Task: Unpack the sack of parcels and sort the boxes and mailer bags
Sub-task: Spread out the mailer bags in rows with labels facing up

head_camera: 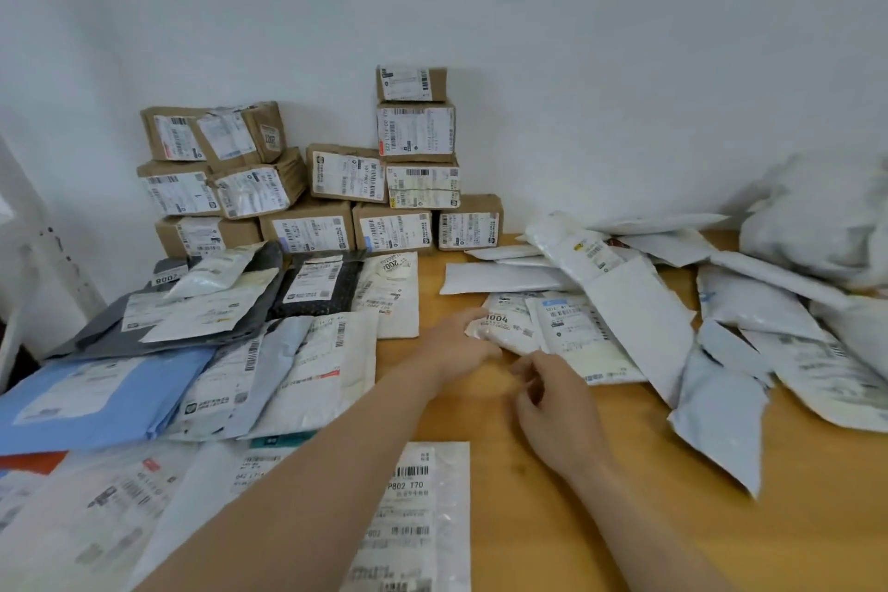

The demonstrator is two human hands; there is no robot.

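Observation:
Cardboard boxes (331,180) with white labels are stacked against the wall at the back. Mailer bags (226,351) in white, grey, black and blue lie overlapped on the left. A looser heap of white mailer bags (711,303) covers the right side, and the crumpled white sack (826,216) lies behind it. My left hand (459,346) grips the left end of a small white mailer marked 1004 (509,327) at the heap's near edge. My right hand (552,399) hovers just below that mailer with fingers loosely curled and nothing in it.
The wooden table (552,534) shows bare between the two groups of bags and at the front right. A long white labelled mailer (423,519) lies at the front under my left forearm. The white wall (576,63) stands right behind the boxes.

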